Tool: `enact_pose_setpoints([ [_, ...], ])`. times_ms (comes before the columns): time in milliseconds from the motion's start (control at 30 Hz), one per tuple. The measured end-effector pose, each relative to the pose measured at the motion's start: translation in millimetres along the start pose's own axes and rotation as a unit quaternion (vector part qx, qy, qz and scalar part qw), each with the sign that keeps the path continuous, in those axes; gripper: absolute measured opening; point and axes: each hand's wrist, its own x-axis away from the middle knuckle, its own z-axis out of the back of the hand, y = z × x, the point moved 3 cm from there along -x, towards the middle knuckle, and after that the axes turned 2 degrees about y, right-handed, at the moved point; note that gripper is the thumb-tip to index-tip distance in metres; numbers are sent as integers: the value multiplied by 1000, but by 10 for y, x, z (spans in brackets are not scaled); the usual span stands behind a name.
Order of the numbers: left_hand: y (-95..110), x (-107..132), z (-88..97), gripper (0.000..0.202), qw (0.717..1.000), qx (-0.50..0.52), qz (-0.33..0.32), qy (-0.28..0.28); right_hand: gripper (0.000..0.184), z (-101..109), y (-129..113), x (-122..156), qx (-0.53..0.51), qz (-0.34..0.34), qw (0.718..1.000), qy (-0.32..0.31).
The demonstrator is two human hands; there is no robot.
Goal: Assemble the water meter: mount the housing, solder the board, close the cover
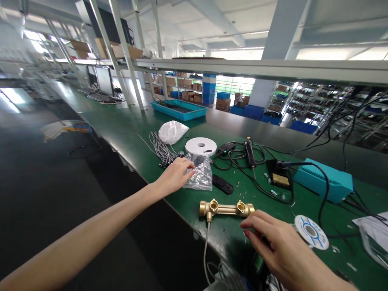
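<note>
The left hand (174, 176) is pressing its loosely curled grip on a clear plastic bag (198, 178) at ten o'clock, while the right hand (273, 242), grip half-closed, is hovering beside a brass valve body (226, 209), though I cannot tell whether it holds anything.

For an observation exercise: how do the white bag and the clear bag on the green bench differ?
The white bag is opaque; the clear bag shows dark contents. The white bag lies farther off than the clear bag. The left hand touches the clear bag, not the white bag. Both lie on the green bench.
</note>
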Motion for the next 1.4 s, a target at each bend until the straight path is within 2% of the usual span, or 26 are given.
enact_pose_setpoints([
  [67, -10, -9, 0, 21, 1000, -16, -18, -14, 23, 1, -21, -13, 4, -6, 1000, -5],
  [200, 107, 77, -28, 48, 994, -49, -72, -68, 23, -9, -58, -83, 22, -10, 1000, -16],
  [267, 141, 128, -38, 43, 991, -72, -85, -80, 22, -9, -72, -125, 27, -4, 1000, -14],
  [367, 141, 170, -16, 15, 987, -108, -90, -72, 22, -12, -81, -176, 24, 13, 1000, -8],
  [433, 138, 187, 9, 6, 985, -130, -92, -64, 22, -23, -83, -195, 21, 23, 999, -6],
  [600, 164, 255, -19, 18, 976, -177, -118, -55, 21, -55, -84, -206, 22, 30, 999, -2],
  [700, 135, 276, -83, 3, 970, -207, -117, -41, 21, -48, -75, -204, 22, 26, 999, -5],
  [933, 137, 290, -132, 12, 964, -225, -144, -12, 22, -26, -33, -176, 12, 20, 1000, -8],
  [1067, 133, 284, -163, 9, 959, -237, -153, 10, 21, -33, -52, -179, 15, 20, 1000, -7],
  [1400, -2, 136, -112, 20, 964, -221, -65, 131, 20, -26, -102, -277, 28, 17, 999, -7],
])
